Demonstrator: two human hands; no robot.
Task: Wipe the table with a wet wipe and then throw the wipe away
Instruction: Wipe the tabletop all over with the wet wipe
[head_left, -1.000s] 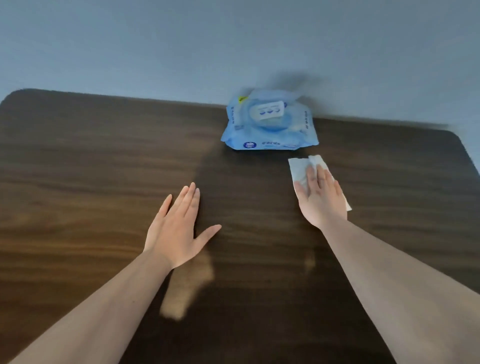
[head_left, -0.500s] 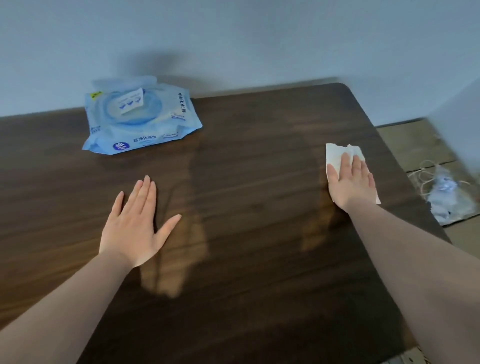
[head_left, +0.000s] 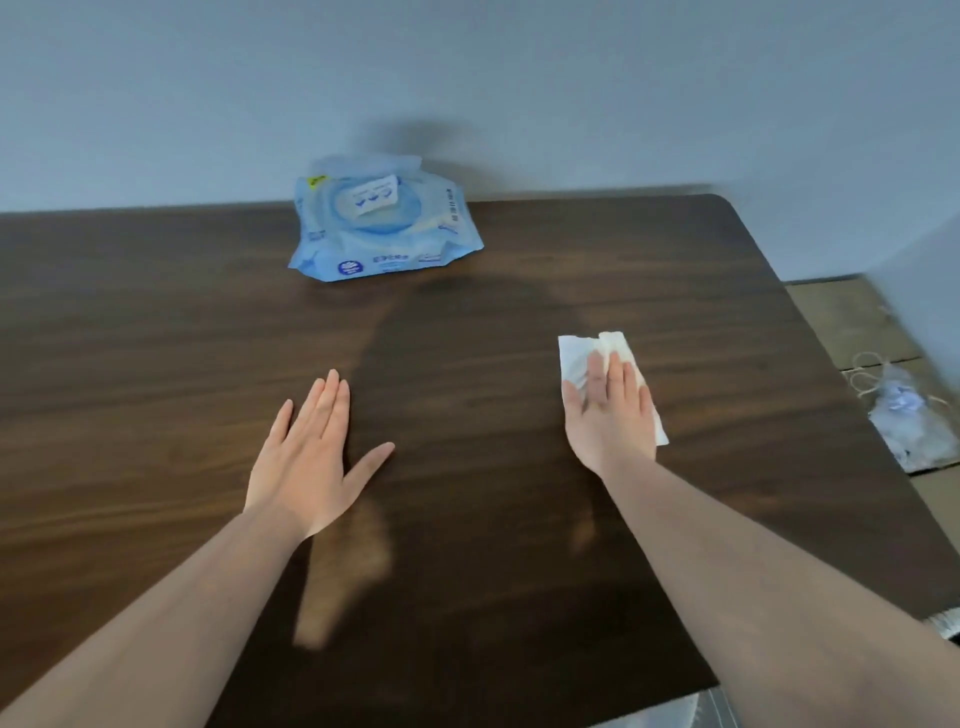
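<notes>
Right hand (head_left: 610, 415) presses wipe (head_left: 582, 358) flat on table (head_left: 727, 322) (left hand (head_left: 306, 462) flat, empty); wiping underway, disposal pending.

On the table (head_left: 156, 322), the wipe (head_left: 576, 358) lies right of and before the pack (head_left: 384, 228).

My left hand (head_left: 306, 457): flat, fingers together, thumb out | my right hand (head_left: 610, 415): flat, palm down, arm stretched forward
</notes>
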